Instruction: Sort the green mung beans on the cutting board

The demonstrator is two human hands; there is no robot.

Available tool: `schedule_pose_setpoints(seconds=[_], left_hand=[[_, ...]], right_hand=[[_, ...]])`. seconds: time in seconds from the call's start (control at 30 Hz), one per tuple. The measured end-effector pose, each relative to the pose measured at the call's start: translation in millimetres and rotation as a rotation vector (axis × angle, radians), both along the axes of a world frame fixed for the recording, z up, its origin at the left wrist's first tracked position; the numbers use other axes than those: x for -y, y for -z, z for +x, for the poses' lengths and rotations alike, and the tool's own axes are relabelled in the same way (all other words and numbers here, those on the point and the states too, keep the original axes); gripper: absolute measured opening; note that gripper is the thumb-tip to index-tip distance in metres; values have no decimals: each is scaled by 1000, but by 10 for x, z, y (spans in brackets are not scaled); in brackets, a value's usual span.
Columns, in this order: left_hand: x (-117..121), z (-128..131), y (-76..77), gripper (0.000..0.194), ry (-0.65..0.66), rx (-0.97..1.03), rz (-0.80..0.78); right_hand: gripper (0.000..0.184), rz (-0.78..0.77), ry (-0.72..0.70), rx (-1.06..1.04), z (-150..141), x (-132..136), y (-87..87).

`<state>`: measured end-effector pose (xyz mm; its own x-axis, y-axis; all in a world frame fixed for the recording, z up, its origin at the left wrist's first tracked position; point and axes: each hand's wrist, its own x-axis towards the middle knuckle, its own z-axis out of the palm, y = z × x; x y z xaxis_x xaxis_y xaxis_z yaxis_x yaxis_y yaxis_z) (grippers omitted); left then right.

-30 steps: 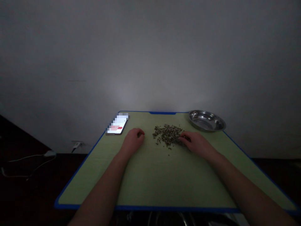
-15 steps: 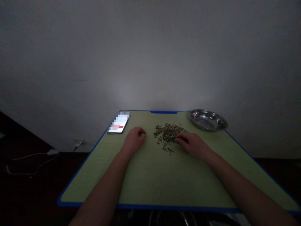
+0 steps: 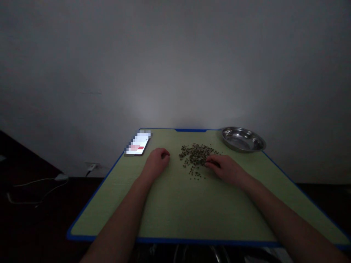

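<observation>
1. The right hand [image 3: 226, 168] lies palm down on the table [image 3: 192, 208], its fingertips [image 3: 208, 163] drawn together at the near right edge of the seeds [image 3: 196, 156]. They touch the pile; whether they pinch any seed cannot be told in the dim light.
2. The left hand [image 3: 155, 163] rests on the table left of the seeds, well apart from them, curled into a loose fist. Whether anything is inside it cannot be told.
3. The seeds form a small dark heap in the far middle of the table, with a few strays scattered on the near side.
4. A metal bowl [image 3: 242, 139] sits at the far right corner, near the heap but not touching it.
5. A phone [image 3: 138, 143] with a lit screen lies at the far left corner, just beyond the left hand.
</observation>
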<state>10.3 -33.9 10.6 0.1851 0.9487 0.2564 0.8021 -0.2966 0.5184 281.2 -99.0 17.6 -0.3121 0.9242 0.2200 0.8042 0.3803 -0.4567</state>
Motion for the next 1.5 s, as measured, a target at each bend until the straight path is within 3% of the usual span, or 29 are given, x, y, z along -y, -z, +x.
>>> schedule_pose_setpoints(seconds=[0.37,0.9,1.2,1.5], left_hand=[[0,1,-7,21,5,2,1],[-25,-6,18,22,17,9,6],[-1,3,-1,21,1,-14,1],[-11,-2,9,21,7,-4,10]], right_hand=[[18,-93,-41,35,126,-1,-25],[18,-69,-8,9,25,4,-11],[20,-79,-70,0,19,6,-5],[19,-67,-12,16,-60,12,0]])
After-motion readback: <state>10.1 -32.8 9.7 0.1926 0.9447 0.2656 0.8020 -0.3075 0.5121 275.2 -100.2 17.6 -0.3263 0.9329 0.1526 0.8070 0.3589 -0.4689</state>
